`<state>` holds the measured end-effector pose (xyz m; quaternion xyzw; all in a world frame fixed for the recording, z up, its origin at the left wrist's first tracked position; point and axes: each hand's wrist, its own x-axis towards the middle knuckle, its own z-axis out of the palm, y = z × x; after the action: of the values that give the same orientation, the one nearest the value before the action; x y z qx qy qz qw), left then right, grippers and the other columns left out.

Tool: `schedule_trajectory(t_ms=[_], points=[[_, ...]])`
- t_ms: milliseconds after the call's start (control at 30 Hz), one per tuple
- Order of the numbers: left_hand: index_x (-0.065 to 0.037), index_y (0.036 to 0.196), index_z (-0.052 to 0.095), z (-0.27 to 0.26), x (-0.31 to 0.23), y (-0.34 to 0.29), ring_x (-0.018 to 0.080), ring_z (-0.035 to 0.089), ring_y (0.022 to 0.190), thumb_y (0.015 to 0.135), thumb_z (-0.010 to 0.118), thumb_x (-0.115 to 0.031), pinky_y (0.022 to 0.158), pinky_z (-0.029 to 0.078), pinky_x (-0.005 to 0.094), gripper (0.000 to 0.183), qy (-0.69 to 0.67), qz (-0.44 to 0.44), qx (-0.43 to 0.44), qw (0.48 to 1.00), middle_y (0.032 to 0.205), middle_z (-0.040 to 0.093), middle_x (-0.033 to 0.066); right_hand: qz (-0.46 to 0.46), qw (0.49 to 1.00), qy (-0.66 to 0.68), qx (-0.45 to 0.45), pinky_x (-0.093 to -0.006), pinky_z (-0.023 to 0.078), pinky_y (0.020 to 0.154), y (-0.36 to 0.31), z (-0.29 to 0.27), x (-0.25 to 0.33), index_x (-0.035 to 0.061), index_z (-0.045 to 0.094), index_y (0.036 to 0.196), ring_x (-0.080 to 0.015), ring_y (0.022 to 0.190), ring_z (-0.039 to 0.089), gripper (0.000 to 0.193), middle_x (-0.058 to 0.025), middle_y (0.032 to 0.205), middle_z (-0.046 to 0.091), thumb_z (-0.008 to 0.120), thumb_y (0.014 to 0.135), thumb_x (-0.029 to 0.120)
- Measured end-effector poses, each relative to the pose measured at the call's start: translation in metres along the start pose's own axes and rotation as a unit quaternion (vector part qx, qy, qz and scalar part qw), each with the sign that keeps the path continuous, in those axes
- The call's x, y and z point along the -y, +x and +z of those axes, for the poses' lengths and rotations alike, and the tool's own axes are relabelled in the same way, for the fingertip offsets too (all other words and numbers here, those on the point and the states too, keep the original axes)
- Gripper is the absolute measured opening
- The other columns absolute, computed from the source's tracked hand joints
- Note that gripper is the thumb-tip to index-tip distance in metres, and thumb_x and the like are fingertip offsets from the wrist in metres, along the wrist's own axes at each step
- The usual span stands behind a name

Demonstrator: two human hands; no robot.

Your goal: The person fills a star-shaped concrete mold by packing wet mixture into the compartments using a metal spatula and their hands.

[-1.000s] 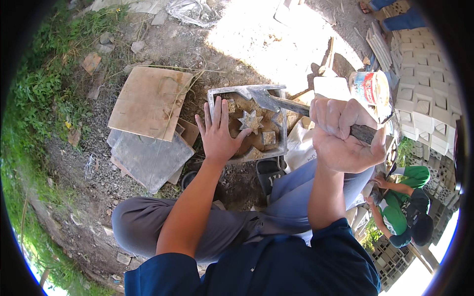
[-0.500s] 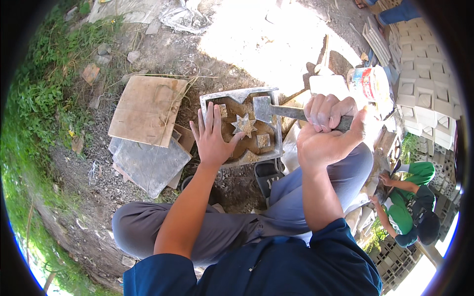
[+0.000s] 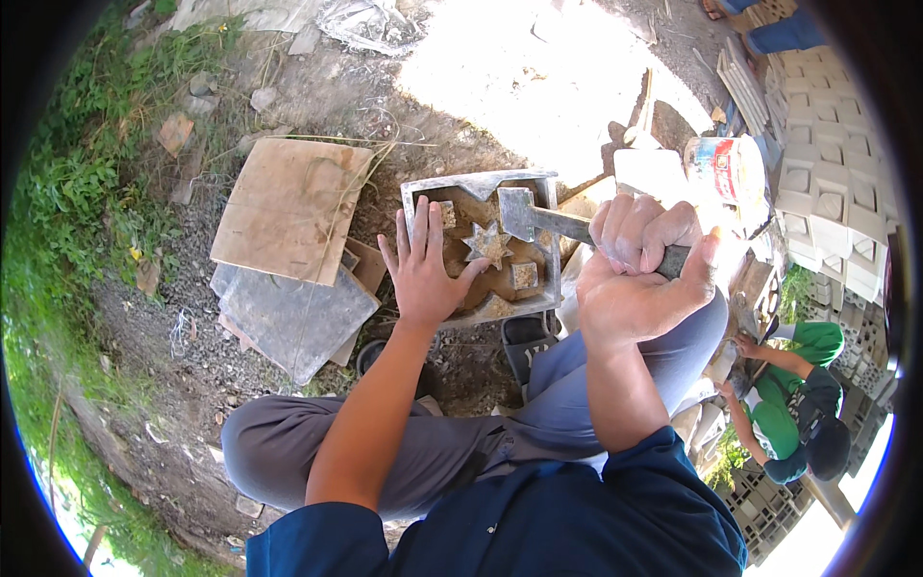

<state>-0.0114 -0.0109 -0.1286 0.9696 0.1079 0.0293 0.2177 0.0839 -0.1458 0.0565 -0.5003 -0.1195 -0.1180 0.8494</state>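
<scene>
A grey rectangular mould [image 3: 488, 181] lies on the ground before my knees. Inside it, a star-shaped block [image 3: 488, 244] and small square blocks [image 3: 524, 276] stand up from a brown, sandy filling. My left hand [image 3: 428, 277] is open over the mould's left side, fingers spread and thumb close to the star; whether it presses on the mould I cannot tell. My right hand [image 3: 646, 255] is closed round the handle of a hammer [image 3: 517, 213]. Its flat metal head hangs above the mould's right part, hiding some of the rim.
Left of the mould, a brown board [image 3: 293, 212] overlaps grey slabs [image 3: 298, 322]. A paint bucket [image 3: 723, 171] and a shovel [image 3: 642, 120] stand to the right. Pale patterned blocks [image 3: 832, 183] are stacked at far right. A co-worker in green [image 3: 788, 409] crouches at lower right.
The scene has shifted slightly to the right in the picture. Both hands keep their grip and shape, and the hammer stays raised over the mould with hardly any movement.
</scene>
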Motion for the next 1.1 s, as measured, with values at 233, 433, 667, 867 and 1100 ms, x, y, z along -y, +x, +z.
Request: schedule_trajectory(t_ms=[233,433,667,867,1100], points=[[-0.008,0.156,0.026,-0.003,0.002,0.000,0.0402,0.029,0.145,0.076,0.071,-0.065,0.114,0.019,0.0646,0.108,0.000,-0.004,-0.006,1.000,0.161,0.028,0.0096,0.007,0.998,-0.059,-0.012,-0.0289,0.025,0.045,-0.004,-0.003,-0.010,0.0094,0.031,0.065,-0.0109,0.049,0.027,0.055,-0.0002,0.055,0.030,0.043,0.105,0.044],[-0.009,0.156,0.026,-0.004,0.005,0.002,0.0399,0.026,0.146,0.076,0.071,-0.064,0.114,0.020,0.0651,0.107,-0.006,-0.022,0.011,1.000,0.161,0.027,0.0093,-0.017,0.991,-0.134,-0.004,-0.0255,0.026,0.043,0.000,0.008,-0.027,0.0110,0.032,0.063,-0.0079,0.047,0.029,0.054,0.0010,0.053,0.032,0.041,0.106,0.044],[-0.009,0.156,0.026,0.001,0.005,0.000,0.0414,0.026,0.146,0.077,0.069,-0.067,0.112,0.018,0.0702,0.106,-0.023,0.000,-0.017,1.000,0.161,0.027,0.0078,-0.029,0.988,-0.148,0.041,-0.0251,0.027,0.044,0.007,0.007,-0.027,0.0074,0.037,0.070,-0.0074,0.049,0.033,0.051,0.0016,0.057,0.037,0.045,0.105,0.044],[-0.010,0.156,0.026,0.002,0.003,-0.003,0.0421,0.026,0.146,0.077,0.069,-0.067,0.112,0.018,0.0701,0.107,-0.025,-0.002,-0.011,1.000,0.161,0.026,0.0086,-0.009,0.973,-0.229,0.021,-0.0247,0.027,0.045,0.010,0.005,-0.036,0.0073,0.039,0.073,-0.0064,0.049,0.032,0.050,0.0015,0.056,0.038,0.051,0.102,0.047],[-0.010,0.156,0.026,0.000,0.006,-0.004,0.0416,0.026,0.146,0.076,0.070,-0.066,0.111,0.020,0.0702,0.107,-0.013,-0.006,-0.004,1.000,0.162,0.025,0.0084,-0.003,0.977,-0.212,0.020,-0.0243,0.034,0.047,0.007,0.007,-0.037,0.0035,0.045,0.077,-0.0066,0.053,0.040,0.044,0.0003,0.060,0.045,0.050,0.104,0.037]])
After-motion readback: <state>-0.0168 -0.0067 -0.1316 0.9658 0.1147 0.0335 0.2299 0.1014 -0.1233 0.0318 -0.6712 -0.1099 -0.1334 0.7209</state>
